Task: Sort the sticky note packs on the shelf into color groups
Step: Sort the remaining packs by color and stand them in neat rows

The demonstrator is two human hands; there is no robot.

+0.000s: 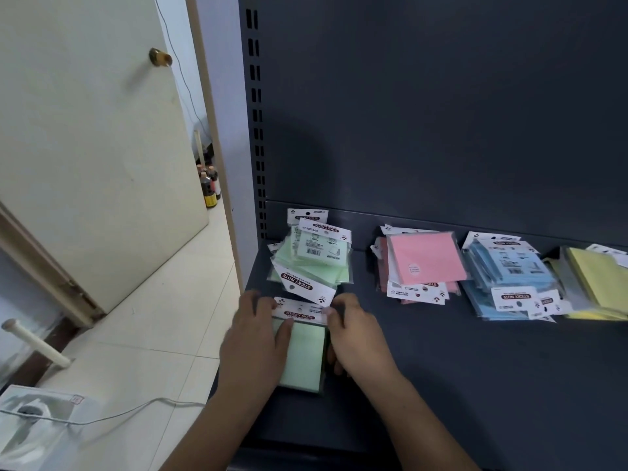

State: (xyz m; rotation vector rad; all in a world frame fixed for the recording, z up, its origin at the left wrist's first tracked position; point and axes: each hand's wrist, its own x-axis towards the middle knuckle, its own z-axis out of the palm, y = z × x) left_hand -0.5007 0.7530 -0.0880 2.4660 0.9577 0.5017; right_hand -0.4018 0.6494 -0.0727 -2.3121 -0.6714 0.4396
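A pale green wrapped sticky note pack (304, 355), its white header reading "STICKY NOTE", lies just in front of the heaped green pile (312, 263). The left hand (255, 338) and right hand (356, 334) grip its sides with curled fingers, the pack between them.

the yellow pile (598, 283) at the back right of the shelf (475, 368) runs off the picture's right edge. the left hand (255, 338) and right hand (356, 338) cover both side edges of the green pack (304, 355).
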